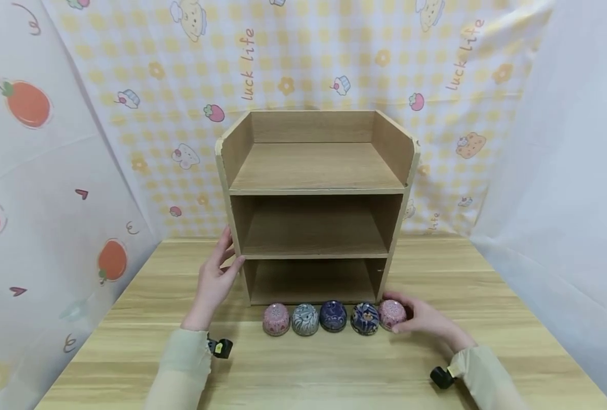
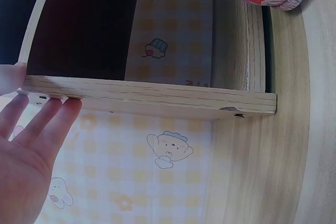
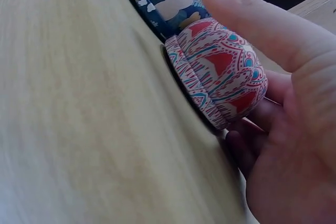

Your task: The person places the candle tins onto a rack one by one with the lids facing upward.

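Note:
At the left side of a wooden shelf unit (image 1: 318, 192), my left hand (image 1: 218, 279) grips the front edge of its side panel. In the left wrist view the thumb lies on one face of the panel (image 2: 152, 88), the fingers on the other. My right hand (image 1: 422, 320) holds the rightmost pink patterned tin (image 1: 392, 314), small and round, with fingers behind and thumb in front. Left of that tin, in a row, stand a dark blue patterned tin (image 1: 365, 319), a navy tin (image 1: 332, 316), a grey-green tin (image 1: 305, 319) and another pink tin (image 1: 276, 319).
The tins line up along the front foot of the shelf unit, on a light wood-grain table (image 1: 303, 373). A yellow checked cloth (image 1: 303, 62) hangs behind it. White cloths close in the left (image 1: 52, 199) and right (image 1: 549, 171) sides.

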